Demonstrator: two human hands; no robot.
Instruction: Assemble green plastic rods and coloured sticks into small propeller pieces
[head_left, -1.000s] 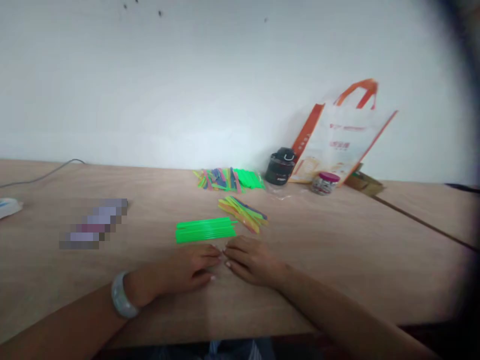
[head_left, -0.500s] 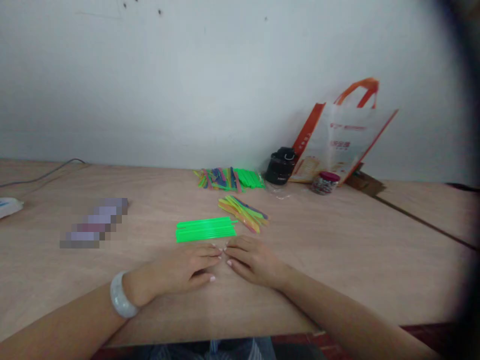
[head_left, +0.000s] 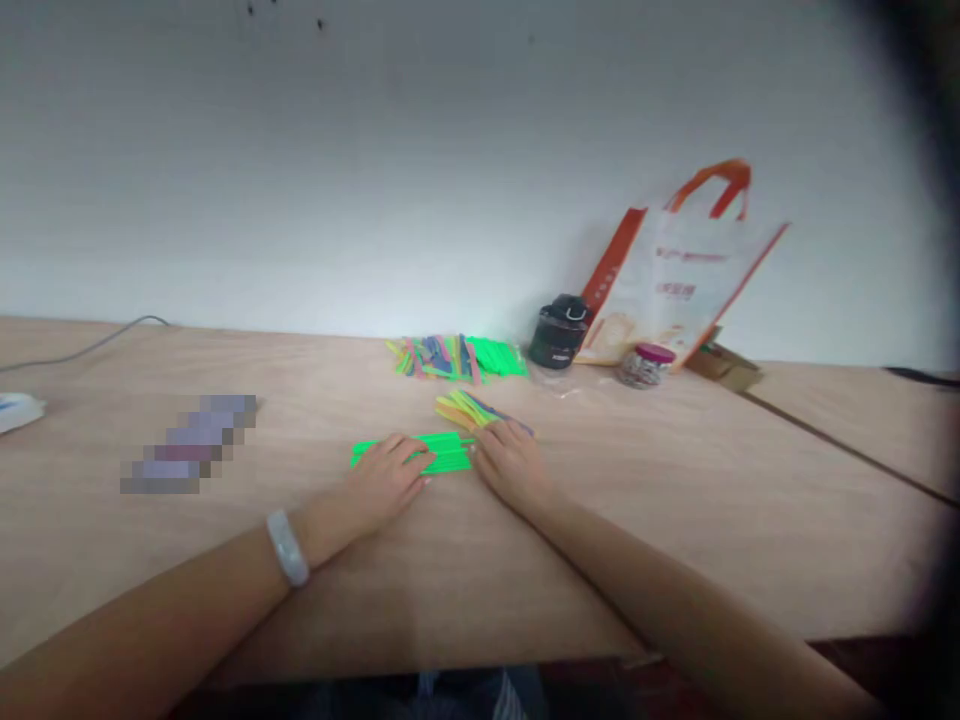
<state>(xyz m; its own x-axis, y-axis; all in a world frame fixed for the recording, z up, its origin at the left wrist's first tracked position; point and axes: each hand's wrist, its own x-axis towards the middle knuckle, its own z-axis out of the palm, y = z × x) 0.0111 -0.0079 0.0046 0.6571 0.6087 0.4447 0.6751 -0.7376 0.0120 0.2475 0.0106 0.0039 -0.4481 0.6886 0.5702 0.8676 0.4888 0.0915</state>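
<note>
A row of bright green plastic straws (head_left: 450, 457) lies side by side on the wooden table. My left hand (head_left: 390, 470) rests over the left part of the row, fingers stretched out and lying on the straws; a pale bangle circles that wrist. At the row's right end is my right hand (head_left: 511, 462), its fingers loosely extended, with the fingertips by the straw ends. Just beyond it lies a loose bunch of yellow, orange and purple strips (head_left: 466, 408), partly covered by this hand. Neither hand has lifted anything off the table.
Farther back lie packs of coloured strips (head_left: 457, 358). A black bottle (head_left: 559, 332), a jar with a red lid (head_left: 646, 366), a tote bag (head_left: 686, 270) and a cardboard box (head_left: 724, 368) stand right of them. At left are a blurred-out object (head_left: 195, 445) and a cable (head_left: 97, 345).
Both hands have moved forward from the bare table onto the straws. The left now covers part of the row; the right has reached its right end and the coloured strips.
</note>
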